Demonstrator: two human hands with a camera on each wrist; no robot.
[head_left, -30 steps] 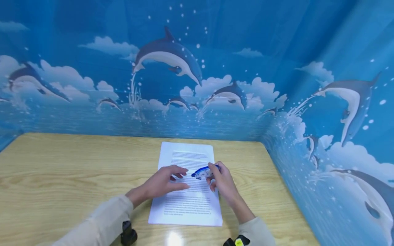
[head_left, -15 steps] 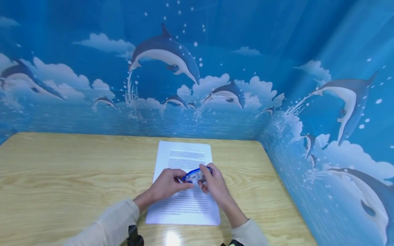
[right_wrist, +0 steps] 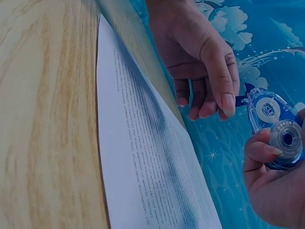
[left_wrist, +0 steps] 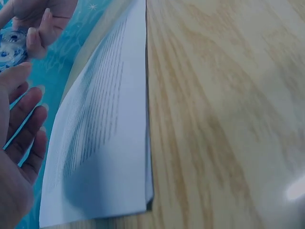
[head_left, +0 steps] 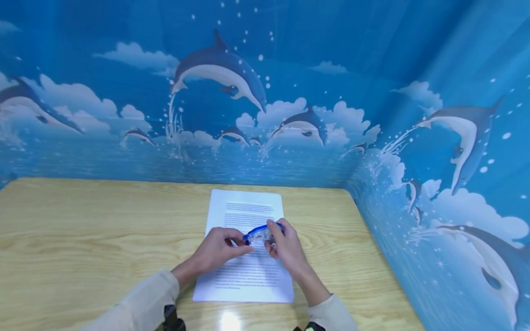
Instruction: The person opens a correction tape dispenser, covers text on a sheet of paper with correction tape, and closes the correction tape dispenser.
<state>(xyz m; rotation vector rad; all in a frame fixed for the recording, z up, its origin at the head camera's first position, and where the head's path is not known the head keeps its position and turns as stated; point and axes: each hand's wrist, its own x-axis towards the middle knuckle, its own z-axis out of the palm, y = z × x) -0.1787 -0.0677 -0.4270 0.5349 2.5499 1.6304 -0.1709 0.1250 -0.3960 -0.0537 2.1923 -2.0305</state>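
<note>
A correction tape dispenser [head_left: 259, 235], with a clear body and a blue top edge, is held over the printed paper [head_left: 254, 276]. My right hand [head_left: 288, 246] grips its rear end, fingers curled around it. At the other end, my left hand [head_left: 217, 247] pinches the blue tip between thumb and forefinger. In the right wrist view the clear case of the dispenser [right_wrist: 268, 110] shows two round reels inside, and the left thumb [right_wrist: 227, 102] lies on a small blue piece at its tip. The left wrist view shows only part of the dispenser [left_wrist: 12, 47], beyond the left fingers.
The paper lies on a wood-grain table [head_left: 103, 230], its print facing up. Behind and to the right hangs a blue curtain [head_left: 331, 46] with dolphins and clouds. A bright glare spot [head_left: 229, 320] shows at the table's near side.
The hands have come together: the left fingers, apart from the dispenser a second ago, now pinch its tip. The right hand has brought the dispenser slightly left.
</note>
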